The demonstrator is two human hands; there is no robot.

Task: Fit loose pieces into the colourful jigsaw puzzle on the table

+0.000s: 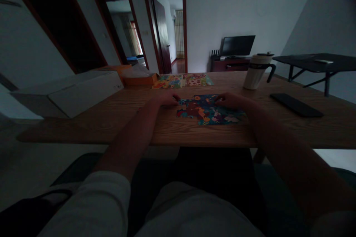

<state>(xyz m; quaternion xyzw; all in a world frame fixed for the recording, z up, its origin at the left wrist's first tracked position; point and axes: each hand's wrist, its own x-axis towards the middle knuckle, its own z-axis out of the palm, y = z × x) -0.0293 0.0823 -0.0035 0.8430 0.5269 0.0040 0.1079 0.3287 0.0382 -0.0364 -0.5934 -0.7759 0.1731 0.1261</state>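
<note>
- The jigsaw puzzle (207, 112) is laid flat on the wooden worktop (172, 133), longest from left to right.
- Left hand (167, 99) and right hand (231, 101) are curled; any grip cannot be told.
- A television (238, 46) is seen behind.

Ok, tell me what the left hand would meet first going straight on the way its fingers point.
The left hand would most likely meet the near-left part of the puzzle first, as its fingers point towards it; whether they already touch is unclear in this dim view.
</note>
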